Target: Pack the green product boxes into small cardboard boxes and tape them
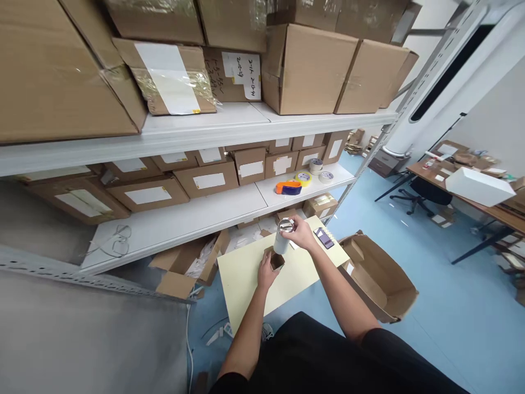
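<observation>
Over the pale yellow tabletop (241, 276), my right hand (302, 233) grips a white tumbler (281, 244) near its shiny metal rim. The tumbler is upright or slightly tilted, with its lower end just above a small open cardboard box (278, 261). Whether its base is inside the box opening, I cannot tell. My left hand (266, 272) is wrapped around the box from the left. Right of my right hand, a phone (324, 237) lies on the tabletop by a spiral notebook.
Shelves (197, 208) with cardboard boxes rise behind the table. An orange and blue tape dispenser (289, 188) and several tape rolls (303, 178) sit on the middle shelf. Open cartons stand on the right (377, 276) and left (184, 268). A brown desk (435, 172) is at far right.
</observation>
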A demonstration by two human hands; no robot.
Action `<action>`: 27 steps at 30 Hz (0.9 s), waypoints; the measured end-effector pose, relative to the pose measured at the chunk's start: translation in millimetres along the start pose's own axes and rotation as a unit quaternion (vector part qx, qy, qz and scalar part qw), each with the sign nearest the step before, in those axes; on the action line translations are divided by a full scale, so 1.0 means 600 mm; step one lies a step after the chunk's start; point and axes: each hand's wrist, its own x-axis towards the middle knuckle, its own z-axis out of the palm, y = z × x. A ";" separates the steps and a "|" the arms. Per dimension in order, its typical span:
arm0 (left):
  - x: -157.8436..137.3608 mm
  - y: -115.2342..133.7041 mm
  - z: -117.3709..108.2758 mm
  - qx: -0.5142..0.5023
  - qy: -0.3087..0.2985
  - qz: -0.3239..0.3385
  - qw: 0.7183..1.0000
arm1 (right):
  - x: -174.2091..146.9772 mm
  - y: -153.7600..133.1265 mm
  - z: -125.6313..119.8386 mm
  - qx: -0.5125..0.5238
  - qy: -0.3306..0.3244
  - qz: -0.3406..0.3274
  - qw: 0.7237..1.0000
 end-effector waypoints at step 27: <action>-0.055 0.372 -0.023 -0.157 0.212 0.113 0.958 | -0.011 0.071 -0.057 0.341 -0.340 -0.044 0.875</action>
